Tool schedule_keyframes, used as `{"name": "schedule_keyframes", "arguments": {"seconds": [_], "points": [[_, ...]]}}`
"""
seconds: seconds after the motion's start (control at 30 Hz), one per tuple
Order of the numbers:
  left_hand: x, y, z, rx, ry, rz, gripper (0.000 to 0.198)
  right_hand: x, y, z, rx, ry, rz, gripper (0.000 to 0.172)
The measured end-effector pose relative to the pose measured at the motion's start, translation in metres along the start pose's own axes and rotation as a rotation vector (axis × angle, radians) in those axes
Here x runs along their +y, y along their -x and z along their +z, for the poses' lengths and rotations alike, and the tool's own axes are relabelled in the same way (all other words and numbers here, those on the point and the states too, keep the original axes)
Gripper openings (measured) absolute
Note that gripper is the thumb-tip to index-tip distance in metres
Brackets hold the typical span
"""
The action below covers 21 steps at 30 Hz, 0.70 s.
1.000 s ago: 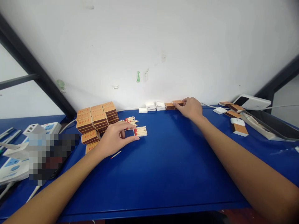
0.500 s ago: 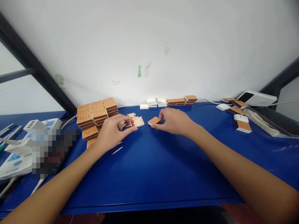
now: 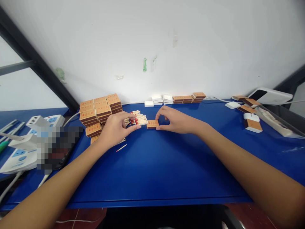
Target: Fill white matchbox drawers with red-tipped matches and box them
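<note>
Centre frame: right hand (image 3: 177, 121) pinches orange matchbox sleeve (image 3: 152, 124) by its ends; left hand (image 3: 116, 128) pinches the full match tray (image 3: 141, 120). Light, crushable card, I'd say: grip edges gently.

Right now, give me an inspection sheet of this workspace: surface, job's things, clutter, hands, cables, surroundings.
Surface: blue table, no spills seen.
Job's things: open tray of matches and orange sleeve lie end to end on the table; I cannot tell if they touch. Stacked matchboxes stand to the left.
Clutter: one loose match; white trays and spare sleeves along the wall; more boxes at right.
Hands: left hand grips the tray; right hand pinches the sleeve.
Cables: white cable at the back; power strips at left, with a cord.
Surroundings: white wall, black frame.
</note>
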<state>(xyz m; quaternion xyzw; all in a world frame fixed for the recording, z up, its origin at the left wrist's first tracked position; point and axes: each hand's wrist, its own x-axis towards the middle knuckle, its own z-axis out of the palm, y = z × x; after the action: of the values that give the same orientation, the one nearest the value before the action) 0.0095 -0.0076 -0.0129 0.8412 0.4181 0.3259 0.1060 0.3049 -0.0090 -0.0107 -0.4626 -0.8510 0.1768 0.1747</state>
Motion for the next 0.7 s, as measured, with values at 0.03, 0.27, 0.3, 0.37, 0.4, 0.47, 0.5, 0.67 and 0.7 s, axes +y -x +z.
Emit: {"name": "schedule_keyframes", "arguments": {"seconds": [0.03,0.27,0.3,0.37,0.4,0.47,0.5,0.67,0.7], "points": [[0.000,0.000,0.000,-0.001,0.000,-0.003,0.042,-0.001,0.000,-0.002,-0.005,-0.005,0.027,0.030],[0.002,-0.002,-0.001,-0.001,0.020,-0.081,0.041,0.005,-0.001,-0.006,0.068,-0.154,0.057,0.040],[0.002,-0.002,-0.002,-0.001,0.023,-0.096,0.042,0.006,-0.002,-0.006,0.066,-0.190,0.054,0.041],[0.003,-0.002,-0.002,0.000,0.026,-0.115,0.043,0.009,-0.002,-0.005,0.060,-0.247,0.051,0.043],[0.003,-0.002,-0.002,0.002,0.031,-0.121,0.044,0.010,-0.002,-0.005,0.059,-0.266,0.052,0.044],[0.003,-0.002,-0.001,-0.005,0.050,-0.116,0.044,0.010,-0.002,-0.004,0.065,-0.294,0.053,0.046],[0.003,-0.002,-0.001,-0.011,0.062,-0.108,0.043,0.010,-0.002,-0.004,0.069,-0.309,0.053,0.047],[0.003,-0.002,-0.001,-0.021,0.093,-0.104,0.043,0.005,-0.002,-0.006,0.080,-0.379,0.054,0.047],[0.003,-0.002,-0.002,-0.023,0.098,-0.115,0.044,0.004,-0.003,-0.007,0.078,-0.385,0.055,0.047]]}}
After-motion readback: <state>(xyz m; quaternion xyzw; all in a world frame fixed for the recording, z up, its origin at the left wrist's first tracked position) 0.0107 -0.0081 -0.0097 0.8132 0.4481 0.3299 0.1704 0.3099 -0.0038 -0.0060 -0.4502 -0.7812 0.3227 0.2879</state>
